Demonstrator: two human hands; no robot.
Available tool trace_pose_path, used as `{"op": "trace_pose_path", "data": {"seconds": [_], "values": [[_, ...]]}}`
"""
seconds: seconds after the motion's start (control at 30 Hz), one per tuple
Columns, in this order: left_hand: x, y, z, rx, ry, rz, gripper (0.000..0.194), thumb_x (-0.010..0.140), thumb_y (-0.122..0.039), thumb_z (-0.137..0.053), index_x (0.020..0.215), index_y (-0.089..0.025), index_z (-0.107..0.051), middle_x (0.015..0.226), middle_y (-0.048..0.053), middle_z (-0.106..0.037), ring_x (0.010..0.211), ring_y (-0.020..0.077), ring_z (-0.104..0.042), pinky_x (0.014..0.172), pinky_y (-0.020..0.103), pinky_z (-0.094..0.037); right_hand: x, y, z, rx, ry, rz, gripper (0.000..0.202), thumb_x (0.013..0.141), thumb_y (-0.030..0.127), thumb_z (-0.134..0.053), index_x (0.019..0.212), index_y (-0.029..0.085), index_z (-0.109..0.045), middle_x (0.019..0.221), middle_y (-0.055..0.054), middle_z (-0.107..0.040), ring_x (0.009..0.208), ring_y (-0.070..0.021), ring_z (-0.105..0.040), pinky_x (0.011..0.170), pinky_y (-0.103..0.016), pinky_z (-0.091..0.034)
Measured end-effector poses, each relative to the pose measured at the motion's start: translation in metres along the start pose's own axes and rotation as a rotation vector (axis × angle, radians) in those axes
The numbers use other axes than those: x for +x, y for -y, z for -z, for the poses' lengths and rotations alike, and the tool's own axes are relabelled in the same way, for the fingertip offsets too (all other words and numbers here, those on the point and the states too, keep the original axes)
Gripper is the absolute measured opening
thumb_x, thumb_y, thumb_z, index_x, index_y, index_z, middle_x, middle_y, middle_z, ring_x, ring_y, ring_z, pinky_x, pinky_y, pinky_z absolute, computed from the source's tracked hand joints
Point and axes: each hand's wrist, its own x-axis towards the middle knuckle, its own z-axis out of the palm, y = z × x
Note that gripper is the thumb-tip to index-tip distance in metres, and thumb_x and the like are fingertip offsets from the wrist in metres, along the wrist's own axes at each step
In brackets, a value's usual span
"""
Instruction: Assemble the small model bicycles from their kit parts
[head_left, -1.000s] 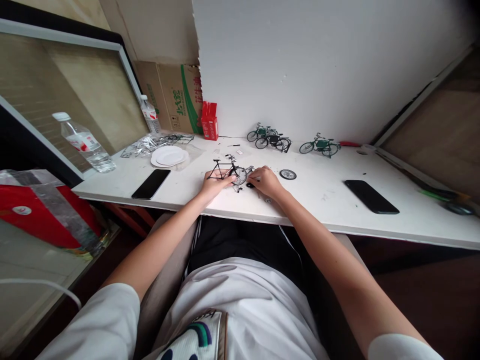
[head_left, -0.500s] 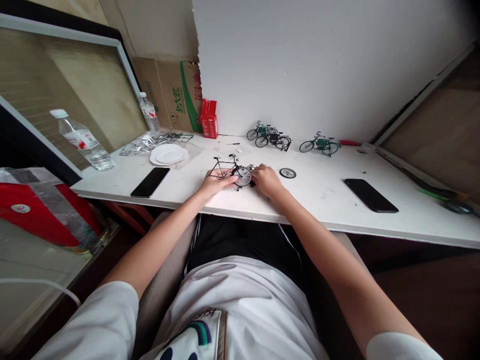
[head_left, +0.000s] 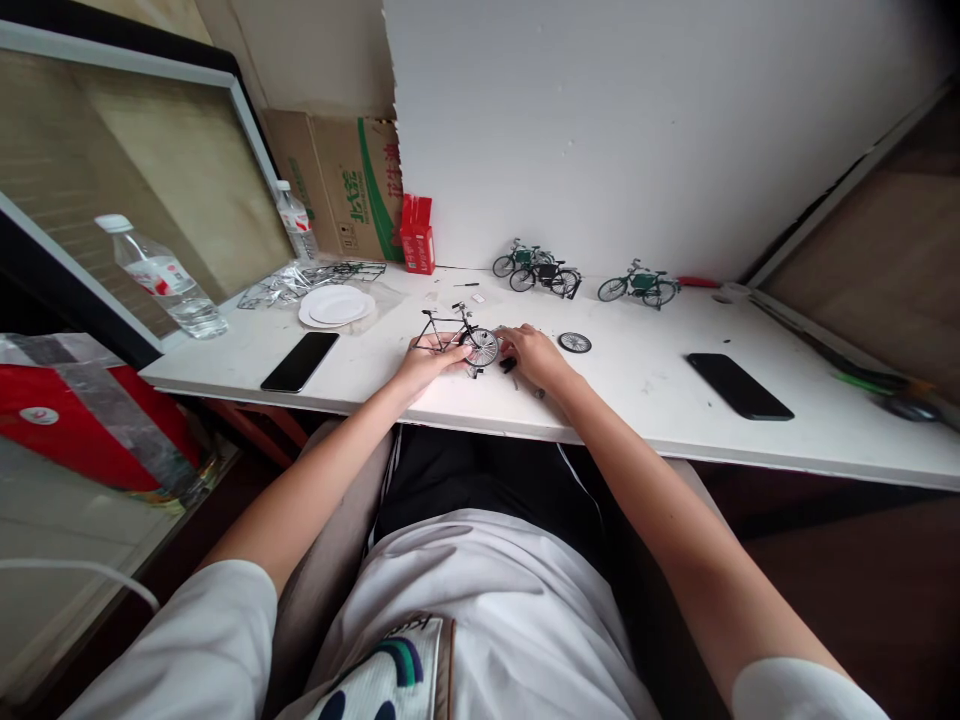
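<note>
My left hand point(head_left: 429, 368) is closed around a black model bicycle point(head_left: 444, 327), which stands upright just above the table. A spoked wheel is on its front end, and no wheel shows at the rear of the frame. Right of that front wheel, my right hand point(head_left: 534, 356) is low over the table with its fingers curled together. Whatever those fingertips pinch is hidden or too small to name. Small black parts point(head_left: 509, 366) lie beneath and beside them. A loose spoked wheel point(head_left: 574, 343) rests flat on the table to the right of this hand.
Several assembled model bicycles point(head_left: 639, 285) stand along the back wall. Phones lie left point(head_left: 300, 362) and right point(head_left: 739, 386). White plates point(head_left: 336, 306), clear plastic wrapping, a red box point(head_left: 418, 235) and water bottles point(head_left: 169, 280) occupy the left side. A thin screwdriver-like tool point(head_left: 466, 285) lies behind the hands.
My right hand has shifted slightly, and more of the black parts under its fingers show. The left hand keeps its hold on the model bicycle, which is tilted a little differently.
</note>
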Motion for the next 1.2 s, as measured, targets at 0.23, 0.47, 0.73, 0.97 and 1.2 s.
{"op": "trace_pose_path", "data": {"seconds": [0.23,0.47,0.73,0.97,1.2], "values": [[-0.002,-0.002,-0.002,0.02,0.009,-0.003,0.058,0.056,-0.039,-0.107,0.101,-0.014,-0.081,0.1,0.008,-0.083,0.091,0.0212,-0.079,0.09,0.036,-0.063,0.001,0.01,0.009,-0.092,0.075,0.048,0.034,0.103,0.007,-0.055,0.102,0.018,-0.087,0.113,-0.014,-0.08,0.114,-0.0308,-0.062,0.09,-0.036,-0.044],[-0.001,0.001,-0.001,0.007,0.002,0.0,0.059,0.054,-0.039,-0.108,0.102,-0.014,-0.081,0.099,0.007,-0.082,0.09,0.0195,-0.078,0.088,0.035,-0.064,0.01,0.012,0.009,-0.112,0.095,0.062,0.029,0.096,0.001,-0.06,0.091,0.015,-0.085,0.112,-0.015,-0.08,0.114,-0.0296,-0.065,0.088,-0.033,-0.043],[-0.001,-0.001,-0.002,0.016,0.005,-0.001,0.06,0.054,-0.04,-0.108,0.101,-0.014,-0.081,0.098,0.007,-0.083,0.089,0.0198,-0.078,0.09,0.038,-0.064,0.008,0.015,0.011,-0.13,0.139,0.039,0.023,0.099,0.004,-0.06,0.099,0.014,-0.081,0.103,-0.013,-0.08,0.093,-0.0233,-0.072,0.082,-0.029,-0.045],[0.0,0.001,0.0,0.002,-0.026,-0.011,0.059,0.055,-0.038,-0.107,0.101,-0.013,-0.08,0.098,0.007,-0.082,0.088,0.0188,-0.078,0.092,0.038,-0.064,0.016,0.023,0.02,-0.299,0.232,0.15,0.029,0.104,0.003,-0.052,0.124,0.007,-0.072,0.12,-0.023,-0.077,0.107,-0.0289,-0.074,0.089,-0.033,-0.049],[0.002,0.003,0.003,-0.058,-0.062,-0.017,0.057,0.054,-0.036,-0.107,0.097,-0.015,-0.076,0.099,0.006,-0.081,0.091,0.019,-0.078,0.095,0.04,-0.064,0.028,0.022,0.019,-0.256,0.203,0.111,0.054,0.099,-0.001,-0.049,0.152,0.007,-0.052,0.123,-0.022,-0.076,0.109,-0.0294,-0.072,0.089,-0.035,-0.053]]}}
